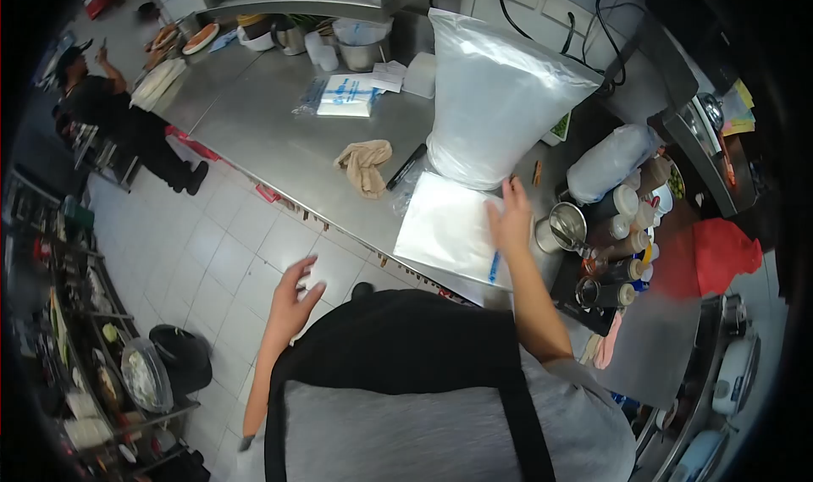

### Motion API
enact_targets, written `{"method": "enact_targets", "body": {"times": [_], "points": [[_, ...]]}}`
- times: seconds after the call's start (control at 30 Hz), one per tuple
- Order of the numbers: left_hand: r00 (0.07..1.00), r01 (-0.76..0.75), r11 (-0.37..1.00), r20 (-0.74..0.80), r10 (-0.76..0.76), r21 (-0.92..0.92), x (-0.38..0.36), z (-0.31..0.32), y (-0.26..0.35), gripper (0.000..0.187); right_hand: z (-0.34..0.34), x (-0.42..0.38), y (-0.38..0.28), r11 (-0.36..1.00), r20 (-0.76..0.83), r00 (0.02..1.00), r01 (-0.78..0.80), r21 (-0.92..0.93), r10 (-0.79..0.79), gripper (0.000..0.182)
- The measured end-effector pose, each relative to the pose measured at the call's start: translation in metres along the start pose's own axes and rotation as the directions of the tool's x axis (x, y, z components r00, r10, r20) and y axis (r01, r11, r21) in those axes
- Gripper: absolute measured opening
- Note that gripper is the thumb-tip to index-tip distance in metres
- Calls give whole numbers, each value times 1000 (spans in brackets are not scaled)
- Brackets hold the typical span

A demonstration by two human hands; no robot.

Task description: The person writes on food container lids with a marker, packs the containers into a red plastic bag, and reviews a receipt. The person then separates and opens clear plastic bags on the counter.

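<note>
My left hand (296,298) hangs over the floor in front of the counter, fingers apart and holding nothing. On the right, my right hand (511,218) lies at the right edge of a stack of white plastic sheets or bags (445,225), its fingers spread. A large, full, whitish plastic bag (504,92) stands upright just behind the stack. Left of the stack are a black marker-like object (406,167) and a crumpled beige cloth (365,168). A metal container (561,229) with utensils in it stands right of my right hand.
Several bottles (625,270) crowd the counter's right side. A white and blue package (347,96) lies farther back on the steel counter (279,135). Another person (102,101) stands at the far left. Shelves (76,338) and a black bin (182,355) are at lower left.
</note>
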State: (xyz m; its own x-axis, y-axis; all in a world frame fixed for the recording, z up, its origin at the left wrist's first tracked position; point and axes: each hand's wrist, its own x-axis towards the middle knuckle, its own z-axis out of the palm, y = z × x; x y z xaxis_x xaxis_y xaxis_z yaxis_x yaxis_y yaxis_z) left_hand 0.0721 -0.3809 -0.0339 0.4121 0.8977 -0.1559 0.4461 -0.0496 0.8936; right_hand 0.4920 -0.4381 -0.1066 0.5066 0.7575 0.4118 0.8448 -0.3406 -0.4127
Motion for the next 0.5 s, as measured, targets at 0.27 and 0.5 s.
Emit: {"method": "enact_targets", "body": {"times": [0.27,0.5], "points": [[814,-543,533,250,524,649,206,48,16,65,20,-48,-37,919,250,962,-5,-394,112,80],[636,-737,461,277,720,494,312,34,-50,47,29,-58,-36,935,145,978,-91,-344,149,50]]}}
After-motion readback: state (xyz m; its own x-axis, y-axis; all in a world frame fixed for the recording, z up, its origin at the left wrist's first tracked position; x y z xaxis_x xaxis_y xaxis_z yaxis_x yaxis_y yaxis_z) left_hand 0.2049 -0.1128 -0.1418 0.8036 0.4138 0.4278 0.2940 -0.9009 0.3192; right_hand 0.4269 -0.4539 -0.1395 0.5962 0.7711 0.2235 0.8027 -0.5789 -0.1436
